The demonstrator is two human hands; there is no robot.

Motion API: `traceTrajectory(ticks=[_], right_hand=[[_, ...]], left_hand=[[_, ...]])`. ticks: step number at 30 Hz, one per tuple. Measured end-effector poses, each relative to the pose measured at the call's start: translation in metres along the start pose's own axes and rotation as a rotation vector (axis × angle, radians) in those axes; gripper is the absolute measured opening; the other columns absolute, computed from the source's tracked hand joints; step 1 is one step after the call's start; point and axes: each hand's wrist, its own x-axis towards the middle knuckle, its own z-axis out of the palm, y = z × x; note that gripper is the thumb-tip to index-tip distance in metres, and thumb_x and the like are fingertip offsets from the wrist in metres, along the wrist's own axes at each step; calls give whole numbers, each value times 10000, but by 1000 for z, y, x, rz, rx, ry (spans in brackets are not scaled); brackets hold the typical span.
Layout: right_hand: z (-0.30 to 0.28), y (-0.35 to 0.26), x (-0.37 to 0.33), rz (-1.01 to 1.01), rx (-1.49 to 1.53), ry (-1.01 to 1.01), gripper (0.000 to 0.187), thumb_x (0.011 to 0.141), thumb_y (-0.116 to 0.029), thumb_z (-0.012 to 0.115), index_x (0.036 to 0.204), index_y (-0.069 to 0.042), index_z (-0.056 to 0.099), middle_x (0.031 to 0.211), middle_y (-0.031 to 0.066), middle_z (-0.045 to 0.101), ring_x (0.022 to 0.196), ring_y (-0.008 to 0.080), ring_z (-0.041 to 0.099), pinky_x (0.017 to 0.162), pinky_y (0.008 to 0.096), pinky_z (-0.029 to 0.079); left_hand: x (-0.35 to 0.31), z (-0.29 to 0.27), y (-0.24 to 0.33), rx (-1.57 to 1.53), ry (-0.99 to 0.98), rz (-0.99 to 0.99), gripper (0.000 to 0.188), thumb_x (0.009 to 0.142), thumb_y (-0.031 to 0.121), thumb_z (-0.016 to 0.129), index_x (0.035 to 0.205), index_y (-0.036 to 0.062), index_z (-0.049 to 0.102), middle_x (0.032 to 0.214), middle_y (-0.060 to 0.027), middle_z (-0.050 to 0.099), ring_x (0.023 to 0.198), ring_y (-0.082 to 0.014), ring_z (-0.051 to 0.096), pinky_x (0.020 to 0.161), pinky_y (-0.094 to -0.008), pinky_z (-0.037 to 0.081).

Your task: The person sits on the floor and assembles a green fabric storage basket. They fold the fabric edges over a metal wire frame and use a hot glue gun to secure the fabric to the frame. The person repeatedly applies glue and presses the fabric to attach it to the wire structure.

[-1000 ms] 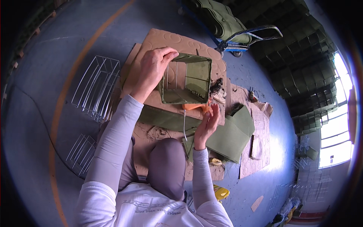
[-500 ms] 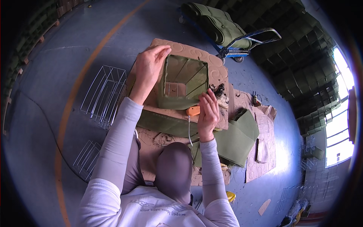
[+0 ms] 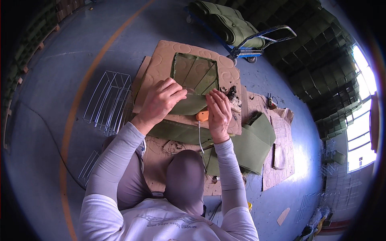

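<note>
A box-shaped green fabric cover over a wire frame [image 3: 189, 105] stands open side up on a cardboard-topped work surface [image 3: 157, 60]. My left hand [image 3: 161, 98] has its fingers pinched at the near rim, toward the left corner. At the near right corner, my right hand [image 3: 219, 114] has bent fingers pressed together on the rim. The fingers hide exactly how much fabric each one grips. Just left of my right hand lies an orange tool [image 3: 202, 116] with a pale cord.
Wire frames [image 3: 107, 102] stand on the floor to the left. Green fabric pieces [image 3: 253, 146] and cardboard [image 3: 281, 160] lie at the right. Black scraps [image 3: 232, 93] sit by the box. Farther off are a blue trolley [image 3: 241, 52] with green rolls and stacked green boxes [image 3: 309, 68].
My left hand has come from the far left corner down to the near rim and closed into a pinch. My right hand stays near the right corner, its fingers now more bent.
</note>
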Motion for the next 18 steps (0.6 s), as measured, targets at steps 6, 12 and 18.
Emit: traceTrajectory(ticks=[6,12,18], right_hand=[[3,-1,7,-7,45,-35,290,725,14,712,1010,-33,684,979,98,620,984,287,617,833,414,491],[-13,0,30,12,77,-258,137,781,-32,698,912,-40,660,905,68,625,881,261,598,785,385,451],[-21,-5,39,-11,70,-303,153,796,-18,686,946,-36,661,917,75,643,857,265,609,771,374,459]], left_hand=[[2,6,3,1,-21,-15,231,681,39,795,897,50,714,824,-16,610,799,-183,589,696,-326,505],[7,7,1,-84,-120,-126,108,746,69,745,842,63,696,797,-14,569,818,-181,569,726,-336,501],[7,8,9,-44,-108,-174,74,775,100,722,835,69,691,810,1,567,851,-170,562,750,-327,484]])
